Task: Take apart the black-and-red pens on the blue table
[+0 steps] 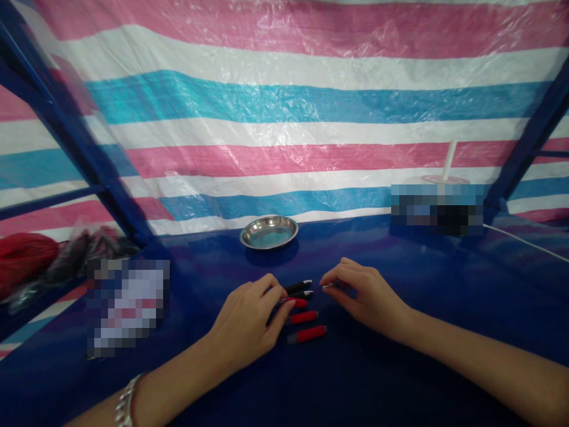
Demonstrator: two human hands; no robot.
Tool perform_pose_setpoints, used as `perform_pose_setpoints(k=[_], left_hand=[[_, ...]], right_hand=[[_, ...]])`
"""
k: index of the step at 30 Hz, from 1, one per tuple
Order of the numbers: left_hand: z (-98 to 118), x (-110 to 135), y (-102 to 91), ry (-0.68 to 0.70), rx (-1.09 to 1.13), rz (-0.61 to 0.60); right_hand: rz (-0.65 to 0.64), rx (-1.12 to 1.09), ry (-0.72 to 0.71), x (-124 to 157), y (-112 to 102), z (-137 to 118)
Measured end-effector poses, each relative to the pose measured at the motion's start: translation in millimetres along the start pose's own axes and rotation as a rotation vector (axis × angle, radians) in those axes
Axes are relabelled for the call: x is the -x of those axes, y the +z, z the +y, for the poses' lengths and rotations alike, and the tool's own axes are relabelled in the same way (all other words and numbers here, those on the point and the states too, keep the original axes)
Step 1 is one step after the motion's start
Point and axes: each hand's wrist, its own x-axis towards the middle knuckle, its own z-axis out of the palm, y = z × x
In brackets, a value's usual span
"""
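Two red clips [306,326] are lying loose on the blue counter [400,367]. Just beyond, the left hand [246,323] is curling its fingers onto a third clip [299,303], though the grip is unclear. The right hand [367,296] is pinching a metal piece [328,286] fingers together, beside two black clips [299,289]. Farther back, a dish [269,231] is sitting.

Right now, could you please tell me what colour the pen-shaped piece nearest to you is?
The pen-shaped piece is red, seen best in the head view.
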Motion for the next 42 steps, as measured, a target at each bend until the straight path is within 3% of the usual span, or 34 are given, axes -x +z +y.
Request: perform_pose_setpoints(k=[12,23,29,42], left_hand=[[-0.2,-1.2,-1.2,-0.009,-0.018,-0.094],[0.0,-1.8,-3.0,0.015,-0.023,-0.019],[-0.7,-2.9,-1.2,0.016,-0.042,0.049],[-5.2,-3.1,0.5,-0.031,-0.087,-0.043]], right_hand=[[-0.056,0.044,-0.043,-0.2,2.3,5.2],[-0.166,0.207,-0.051,1.9,8.3,14.6],[-0.171,0.180,-0.032,1.4,7.0,12.7],[-0.171,0.162,0.000,1.0,6.0,10.1]])
